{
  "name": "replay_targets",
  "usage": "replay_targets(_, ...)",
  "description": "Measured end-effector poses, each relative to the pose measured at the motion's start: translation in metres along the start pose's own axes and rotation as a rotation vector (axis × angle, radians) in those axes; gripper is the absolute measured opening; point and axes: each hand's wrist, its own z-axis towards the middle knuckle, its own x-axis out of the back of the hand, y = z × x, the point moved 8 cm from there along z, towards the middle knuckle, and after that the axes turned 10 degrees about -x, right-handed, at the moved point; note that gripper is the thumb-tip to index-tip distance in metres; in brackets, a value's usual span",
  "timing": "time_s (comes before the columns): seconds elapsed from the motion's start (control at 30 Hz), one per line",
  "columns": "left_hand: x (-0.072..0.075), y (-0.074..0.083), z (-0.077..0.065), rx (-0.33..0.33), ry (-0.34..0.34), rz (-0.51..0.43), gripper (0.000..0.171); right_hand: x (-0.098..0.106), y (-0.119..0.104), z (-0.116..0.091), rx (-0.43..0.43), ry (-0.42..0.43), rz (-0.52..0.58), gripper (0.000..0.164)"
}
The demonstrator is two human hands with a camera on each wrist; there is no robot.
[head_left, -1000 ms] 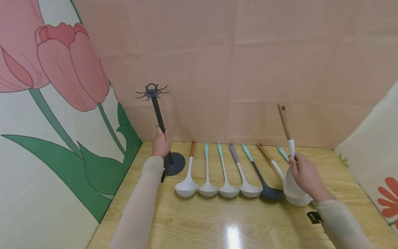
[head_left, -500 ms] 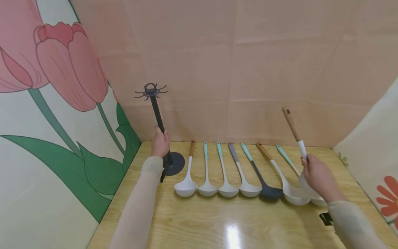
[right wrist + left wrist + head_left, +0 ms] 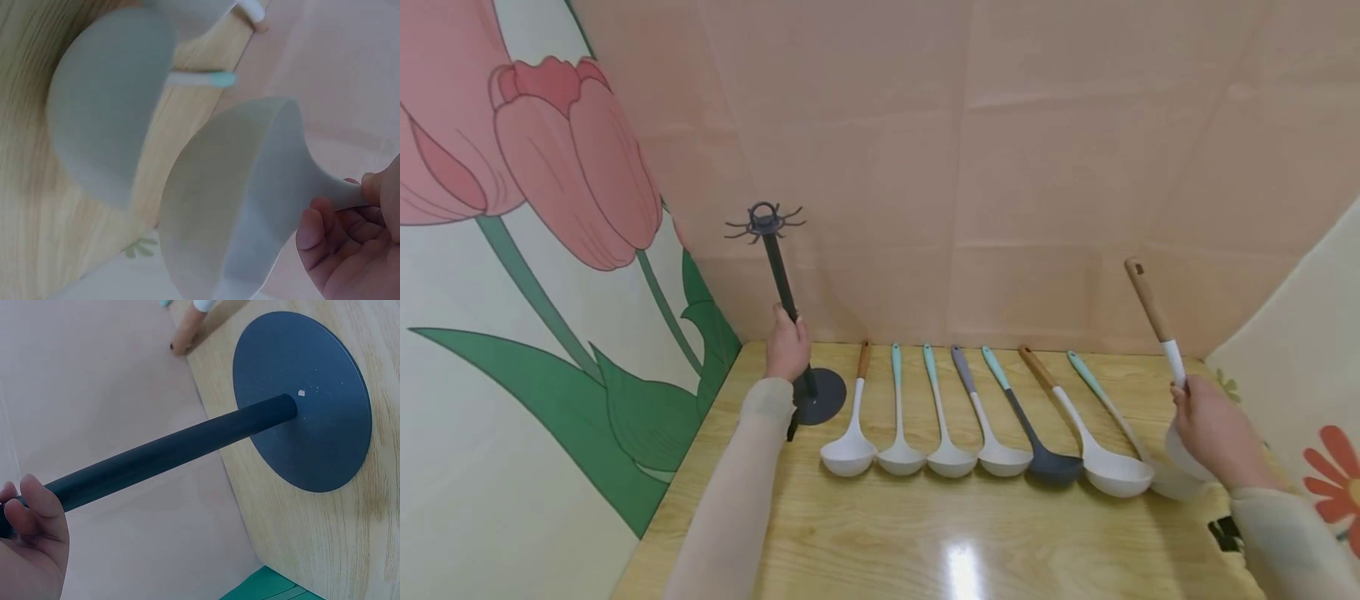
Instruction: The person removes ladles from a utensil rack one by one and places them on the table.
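Observation:
My left hand (image 3: 787, 346) grips the black post of a hook stand (image 3: 780, 275), whose round base (image 3: 312, 406) sits on the wooden table. Curved hooks ring its top. At the right, my right hand (image 3: 1221, 429) holds a white ladle (image 3: 219, 194) with a wooden handle end (image 3: 1147, 300) by its white neck, handle pointing up. In the head view the hand covers much of the bowl. Just left of it lies a ladle with a mint handle (image 3: 1090, 373), and beside that a white one with a brown handle (image 3: 1116, 475).
More ladles lie in a row along the table (image 3: 865, 533), handles toward the back wall: a dark one (image 3: 1052, 467), a purple-handled one (image 3: 964, 367), mint-handled ones (image 3: 897, 367) and a brown-handled one (image 3: 848, 454). A pink cloth wall (image 3: 1037, 167) stands behind, a tulip panel (image 3: 565, 167) at left.
My right hand has carried the ladle rightward, away from the row, uncovering the brown-handled and mint-handled ladles there. The left hand and the stand stay in place.

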Motion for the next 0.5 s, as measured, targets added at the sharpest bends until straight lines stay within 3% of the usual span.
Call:
replay_targets(0.33, 0.001, -0.005, 0.001, 0.001, 0.004, 0.004, 0.037, -0.001, 0.042, 0.002, -0.028, -0.016, -0.051, 0.01)
replay_targets(0.5, 0.002, -0.005, 0.001, 0.003, 0.004, 0.002, 0.037, -0.005, 0.061, 0.005, -0.064, -0.073, -0.086, 0.015)
